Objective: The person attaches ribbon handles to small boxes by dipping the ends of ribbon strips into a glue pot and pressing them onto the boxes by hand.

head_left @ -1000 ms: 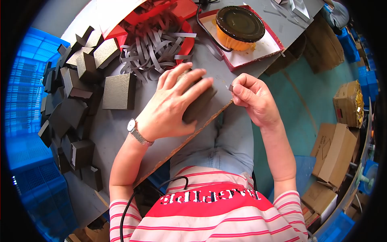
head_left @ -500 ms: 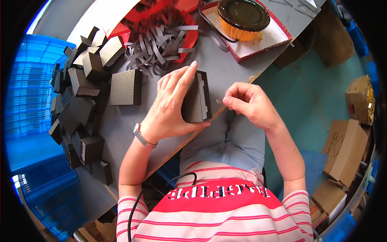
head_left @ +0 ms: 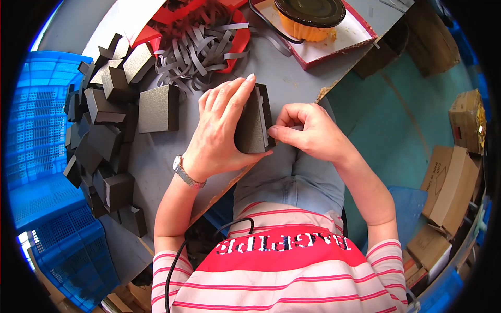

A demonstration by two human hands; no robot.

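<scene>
My left hand point(head_left: 216, 128) is wrapped round a small dark textured box point(head_left: 250, 131) at the table's edge, thumb at its near end and fingers along its far end. A pale strip runs along the box's right side. My right hand point(head_left: 315, 133) is closed in a pinch, thumb and index tips against that right side. Whatever sits between those fingertips is hidden. Another dark box point(head_left: 158, 108) rests on the table to the left of my left hand.
A pile of dark boxes point(head_left: 102, 141) covers the table's left part. Grey strips point(head_left: 201, 55) lie in a red container at the back. An orange pot with a dark lid point(head_left: 308, 26) stands in a red-edged tray point(head_left: 355, 39). Blue crates point(head_left: 44, 135) stand left, cartons point(head_left: 449, 182) right.
My right hand has moved left until its fingertips meet the box's side. A small thin piece that showed at those fingertips is now out of sight. My left hand keeps its hold.
</scene>
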